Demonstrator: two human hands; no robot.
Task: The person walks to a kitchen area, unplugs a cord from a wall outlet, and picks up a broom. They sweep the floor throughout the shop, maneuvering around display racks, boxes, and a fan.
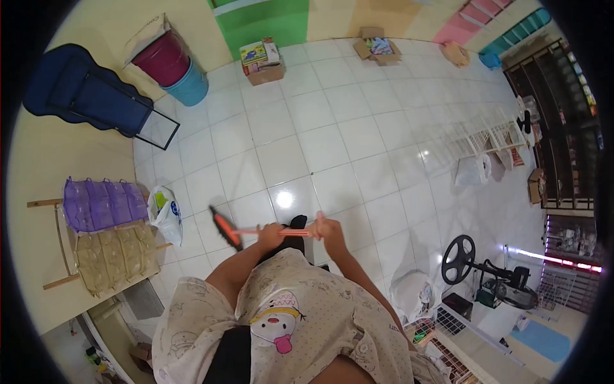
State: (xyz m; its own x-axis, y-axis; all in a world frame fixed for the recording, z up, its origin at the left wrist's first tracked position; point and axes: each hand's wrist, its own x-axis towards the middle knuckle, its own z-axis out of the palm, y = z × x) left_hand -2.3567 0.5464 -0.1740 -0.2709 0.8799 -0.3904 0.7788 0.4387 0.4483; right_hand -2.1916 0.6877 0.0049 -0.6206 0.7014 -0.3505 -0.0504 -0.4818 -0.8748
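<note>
A broom with a pinkish-orange handle (294,232) lies across in front of my body. Its orange head with dark bristles (225,228) points to the left, low over the white floor tiles (284,160). My left hand (271,237) wraps round the handle nearer the head. Farther right, my right hand (326,230) is closed about the handle near its end, with a finger or thumb pointing up. Below the handle, a dark foot (298,223) shows in part.
A white plastic bag (165,214) stands left, by purple hanging organisers (105,203). Buckets (185,83), a folded blue chair (89,89) and cardboard boxes (265,73) line the far wall. On the right are a black-wheeled device (460,259) and a white rack (492,134).
</note>
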